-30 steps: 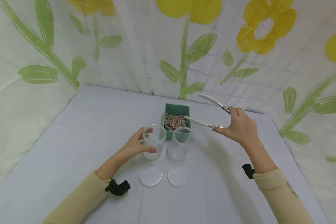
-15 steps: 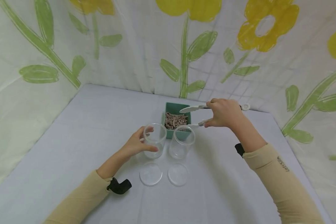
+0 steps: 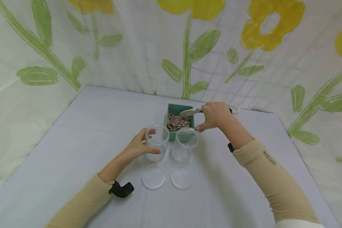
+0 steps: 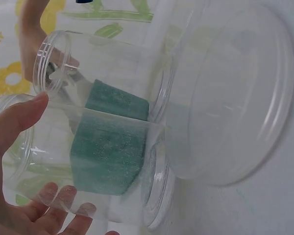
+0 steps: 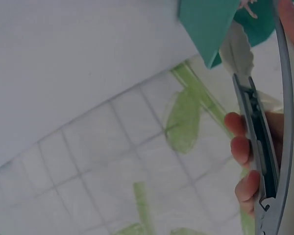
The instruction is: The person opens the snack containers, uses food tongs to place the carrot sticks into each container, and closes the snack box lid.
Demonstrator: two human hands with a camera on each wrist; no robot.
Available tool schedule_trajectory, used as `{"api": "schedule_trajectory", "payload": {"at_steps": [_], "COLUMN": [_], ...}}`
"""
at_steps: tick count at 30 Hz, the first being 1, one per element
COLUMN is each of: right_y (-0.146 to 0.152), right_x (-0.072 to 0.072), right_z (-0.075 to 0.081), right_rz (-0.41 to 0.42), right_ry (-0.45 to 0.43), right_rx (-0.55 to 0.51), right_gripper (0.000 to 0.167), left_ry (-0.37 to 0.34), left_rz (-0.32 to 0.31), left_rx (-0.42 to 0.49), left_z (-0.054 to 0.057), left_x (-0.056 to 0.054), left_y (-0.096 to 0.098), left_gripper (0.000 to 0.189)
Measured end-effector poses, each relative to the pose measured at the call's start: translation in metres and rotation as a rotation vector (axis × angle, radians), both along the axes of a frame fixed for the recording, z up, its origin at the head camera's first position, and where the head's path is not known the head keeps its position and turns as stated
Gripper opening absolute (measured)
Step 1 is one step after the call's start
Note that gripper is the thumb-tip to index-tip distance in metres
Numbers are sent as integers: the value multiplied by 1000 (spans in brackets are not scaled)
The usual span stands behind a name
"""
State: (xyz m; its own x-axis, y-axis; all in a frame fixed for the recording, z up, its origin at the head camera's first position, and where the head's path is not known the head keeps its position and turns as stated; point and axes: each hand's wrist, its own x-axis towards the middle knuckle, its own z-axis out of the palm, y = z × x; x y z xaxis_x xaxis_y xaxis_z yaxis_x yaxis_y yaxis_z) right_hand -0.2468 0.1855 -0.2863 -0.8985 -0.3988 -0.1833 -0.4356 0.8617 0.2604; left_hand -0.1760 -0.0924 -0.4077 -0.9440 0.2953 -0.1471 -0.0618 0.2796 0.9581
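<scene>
In the head view my left hand [image 3: 136, 148] holds the side of a clear plastic jar [image 3: 159, 142], thumb on the near side and fingers on the far side. A second clear jar [image 3: 183, 153] stands just to its right. Behind them is a green box [image 3: 176, 109] with brownish-pink shredded strips [image 3: 175, 123] inside. My right hand [image 3: 217, 115] grips white-tipped tongs [image 3: 189, 112]; their upper tip reaches over the strips. The right jar partly hides the lower tip. In the right wrist view the tongs [image 5: 267, 161] are spread, one white tip inside the box.
Two clear round lids [image 3: 153, 177] lie side by side in front of the jars. A pale cloth covers the table [image 3: 88, 133]. Behind it hangs a white curtain [image 3: 142, 47] painted with yellow flowers.
My right hand has moved left with the tongs, bringing their spread tips closer together and down into the green box. The left hand and both jars stay put.
</scene>
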Motion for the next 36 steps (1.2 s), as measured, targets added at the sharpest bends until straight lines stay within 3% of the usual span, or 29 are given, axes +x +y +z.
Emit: {"api": "schedule_trajectory", "payload": {"at_steps": [6,13,27,36], "right_y": [-6,-4,6,10], "right_x": [-3,1,21,26], "right_z": [-3,-9,-32,-38], "right_rz": [-31,-10,58,92], "right_ry": [-34,-44,105,165], "right_rx": [19,-13,-50,-101], "right_gripper": [64,62,42,35], "left_ry": [5,1,7,14], "left_rz": [13,14,32,30], "left_rx": [-3,9,0,3], "left_z": [2,2,-2,-2], "left_x": [1,2,4,5], "left_y": [1,3,7,7], "left_gripper": [79,80,83,82]}}
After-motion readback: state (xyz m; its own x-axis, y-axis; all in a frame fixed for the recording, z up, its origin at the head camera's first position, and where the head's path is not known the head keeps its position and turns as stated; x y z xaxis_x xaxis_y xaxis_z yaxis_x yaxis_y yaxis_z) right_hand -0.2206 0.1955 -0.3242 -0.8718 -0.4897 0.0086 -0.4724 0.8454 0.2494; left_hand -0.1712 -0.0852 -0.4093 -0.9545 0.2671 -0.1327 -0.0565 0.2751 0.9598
